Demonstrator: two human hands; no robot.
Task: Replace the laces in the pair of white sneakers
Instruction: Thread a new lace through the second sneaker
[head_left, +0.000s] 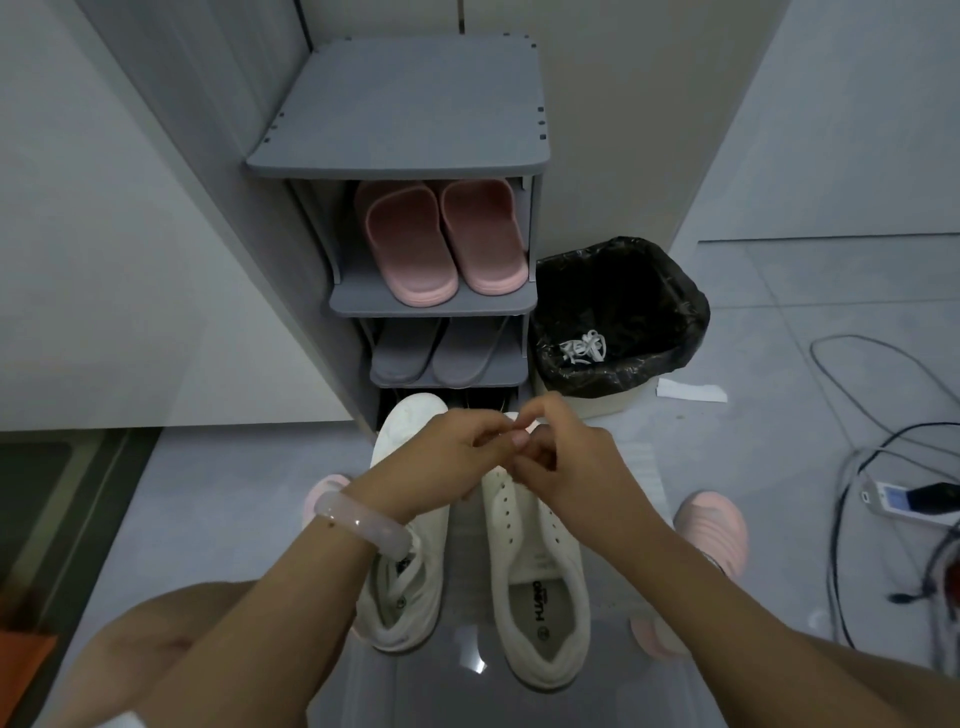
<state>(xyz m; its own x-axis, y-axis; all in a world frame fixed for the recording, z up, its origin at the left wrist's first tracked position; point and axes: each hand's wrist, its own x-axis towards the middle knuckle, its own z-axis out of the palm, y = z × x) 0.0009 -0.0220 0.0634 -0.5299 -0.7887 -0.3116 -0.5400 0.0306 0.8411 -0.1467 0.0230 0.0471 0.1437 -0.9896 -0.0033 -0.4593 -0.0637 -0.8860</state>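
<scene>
Lettering on the right sneaker's (540, 561) insole is too blurred to read; my left hand (457, 447) and right hand (561, 457) meet fingertip to fingertip above it, pinching something I cannot make out.

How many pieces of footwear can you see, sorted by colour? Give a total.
White sneakers: 2
Pink slippers on the rack: 2
Pink shoes on the person's feet: 2
Grey slippers: 2
Total: 8

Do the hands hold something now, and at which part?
Both hands meet fingertip to fingertip above the right sneaker, pinching something small. It is too hidden to name, or to tell the part held.
</scene>
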